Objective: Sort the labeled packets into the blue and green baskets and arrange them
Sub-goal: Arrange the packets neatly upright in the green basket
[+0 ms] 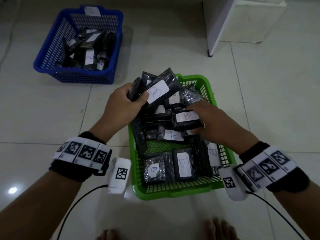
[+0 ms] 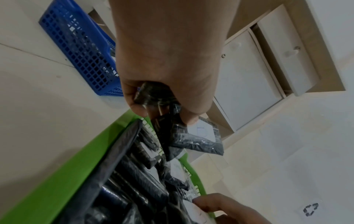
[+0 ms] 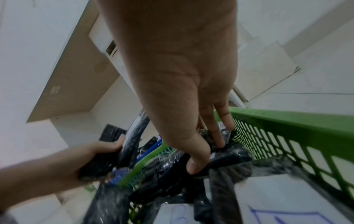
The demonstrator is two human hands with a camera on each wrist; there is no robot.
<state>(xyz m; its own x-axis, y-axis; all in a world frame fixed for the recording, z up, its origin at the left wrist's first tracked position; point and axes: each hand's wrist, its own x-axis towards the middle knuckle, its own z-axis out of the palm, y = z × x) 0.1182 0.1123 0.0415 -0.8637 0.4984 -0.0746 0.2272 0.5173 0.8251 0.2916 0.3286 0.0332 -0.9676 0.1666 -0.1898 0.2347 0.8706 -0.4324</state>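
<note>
The green basket [image 1: 174, 192] in front of me holds several black packets with white B labels. My left hand [image 1: 129, 97] grips a bunch of packets [image 1: 161, 84] above the basket's far left corner; the top one shows a B label [image 1: 158, 91]. In the left wrist view the left hand [image 2: 162, 100] is curled round the same packets [image 2: 191, 136]. My right hand [image 1: 201, 121] pinches one B packet [image 1: 186, 119] over the basket's middle, thumb under, fingers on top. In the right wrist view the right hand [image 3: 203, 151] holds a dark packet [image 3: 226, 157] inside the green wall [image 3: 287, 136]. The blue basket [image 1: 76, 76] stands far left with several packets.
A white cabinet [image 1: 233, 23] stands at the far right on the tiled floor [image 1: 259, 101]. My toes [image 1: 216, 227] show at the bottom edge. Cables [image 1: 83, 201] hang from both wrist cameras. A paper label [image 1: 92, 11] sits on the blue basket's far rim.
</note>
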